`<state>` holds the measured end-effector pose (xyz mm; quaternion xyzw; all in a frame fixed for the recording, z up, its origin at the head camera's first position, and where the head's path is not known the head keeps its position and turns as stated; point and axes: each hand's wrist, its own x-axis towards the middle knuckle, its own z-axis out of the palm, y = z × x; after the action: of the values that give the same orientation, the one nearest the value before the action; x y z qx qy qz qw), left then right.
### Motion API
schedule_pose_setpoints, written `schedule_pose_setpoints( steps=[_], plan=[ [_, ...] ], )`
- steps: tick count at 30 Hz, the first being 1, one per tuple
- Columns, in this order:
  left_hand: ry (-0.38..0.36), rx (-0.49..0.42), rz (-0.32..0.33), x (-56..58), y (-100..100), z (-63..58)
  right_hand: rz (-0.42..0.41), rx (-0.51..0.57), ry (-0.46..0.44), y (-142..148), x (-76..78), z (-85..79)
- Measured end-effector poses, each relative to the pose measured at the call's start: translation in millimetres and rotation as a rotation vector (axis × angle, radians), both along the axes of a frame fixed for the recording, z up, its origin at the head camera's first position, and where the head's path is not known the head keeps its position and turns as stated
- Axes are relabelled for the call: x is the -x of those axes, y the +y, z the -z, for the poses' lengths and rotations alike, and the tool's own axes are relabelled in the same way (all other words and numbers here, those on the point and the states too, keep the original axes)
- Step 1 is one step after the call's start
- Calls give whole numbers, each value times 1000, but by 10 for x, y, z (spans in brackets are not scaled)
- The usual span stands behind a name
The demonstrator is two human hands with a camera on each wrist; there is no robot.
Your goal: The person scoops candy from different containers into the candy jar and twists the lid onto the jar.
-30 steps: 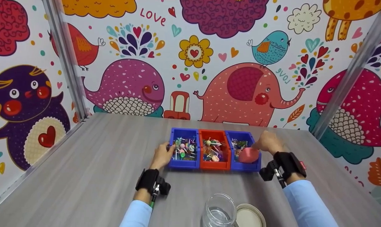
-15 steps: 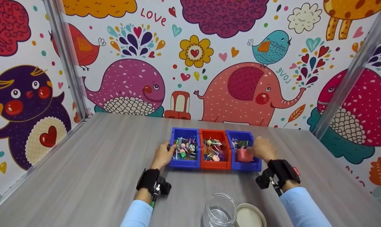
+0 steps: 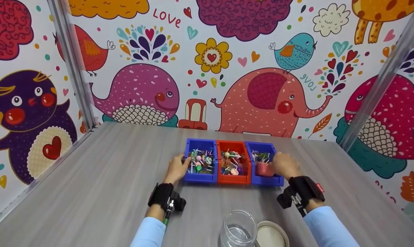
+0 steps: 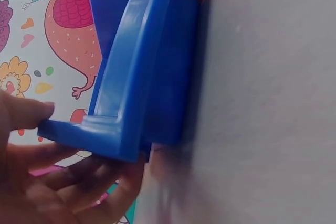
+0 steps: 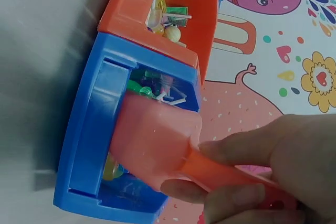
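Observation:
My right hand (image 3: 286, 165) grips the handle of a pink scoop (image 5: 157, 135). The scoop's bowl is down inside the right blue bin (image 5: 86, 129), among wrapped candies and lollipops, hiding part of them. At the other end of the row, my left hand (image 3: 176, 168) holds the side of the left blue bin (image 4: 139, 61). Its thumb lies at the rim and its fingers are against the outer wall. Lollipops (image 3: 199, 163) fill the bottom of that bin. Between the two blue bins stands a red bin (image 3: 233, 179), also holding lollipops.
An open glass jar (image 3: 239, 228) stands near the front edge of the grey table (image 3: 124, 171). A round cream lid (image 3: 271, 236) lies just right of the jar. Behind the bins rises a wall (image 3: 179, 79) with cartoon animals.
My right hand has moved left and toward me, lowering the scoop deeper into the right blue bin. My left hand keeps its place on the left bin.

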<state>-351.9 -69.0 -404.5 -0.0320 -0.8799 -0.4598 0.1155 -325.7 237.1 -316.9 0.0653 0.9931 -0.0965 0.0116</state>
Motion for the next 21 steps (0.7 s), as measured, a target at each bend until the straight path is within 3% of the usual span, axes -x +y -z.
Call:
schedule_pose_setpoints(
  steps=[10,21],
  plan=[
    [-38,10,-3,1,10,-11,-2,-10,14,-87,-12,76],
    [-7,33,1,-9,6,-21,-30,14,82,-79,-34,225]
  ],
)
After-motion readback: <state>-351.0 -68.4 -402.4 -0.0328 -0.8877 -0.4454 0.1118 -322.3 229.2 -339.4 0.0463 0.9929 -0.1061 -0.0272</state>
